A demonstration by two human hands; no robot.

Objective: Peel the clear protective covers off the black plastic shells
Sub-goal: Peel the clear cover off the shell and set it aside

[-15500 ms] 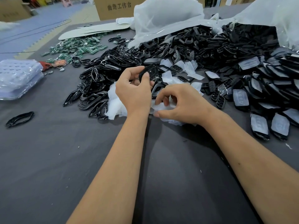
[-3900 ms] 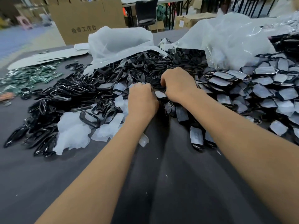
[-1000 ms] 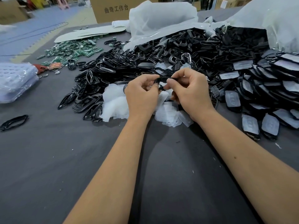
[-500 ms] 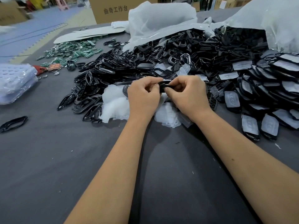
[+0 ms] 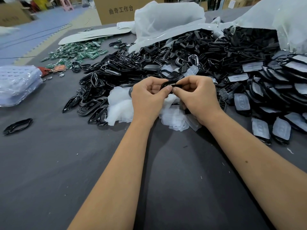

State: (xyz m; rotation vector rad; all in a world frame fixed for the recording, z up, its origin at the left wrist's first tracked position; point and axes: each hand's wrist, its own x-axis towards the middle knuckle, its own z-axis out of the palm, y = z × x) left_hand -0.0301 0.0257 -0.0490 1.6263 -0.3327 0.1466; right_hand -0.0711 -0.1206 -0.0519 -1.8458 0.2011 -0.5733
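Observation:
One black plastic shell (image 5: 168, 84) is held edge-up between both hands above the table. My left hand (image 5: 148, 98) grips its left end with curled fingers. My right hand (image 5: 198, 97) pinches its right end with thumb and fingertips. Whether a clear cover is still on it is hidden by my fingers. Under my hands lies a heap of peeled clear covers (image 5: 176, 117). Shells still wearing covers (image 5: 280, 130) lie in rows on the right. A big heap of bare black shells (image 5: 126, 72) fills the middle of the table.
The grey table (image 5: 66, 163) stretches toward me. A lone black shell (image 5: 17, 126) lies at the left. A stack of clear blister trays (image 5: 16, 83) sits at the far left. Green circuit boards (image 5: 74, 53) and white plastic bags (image 5: 166, 20) lie behind the heap.
Both hands have stayed together on the same shell, with my fingertips shifting slightly along its edge. The shell now shows as a thin black arc between my thumbs.

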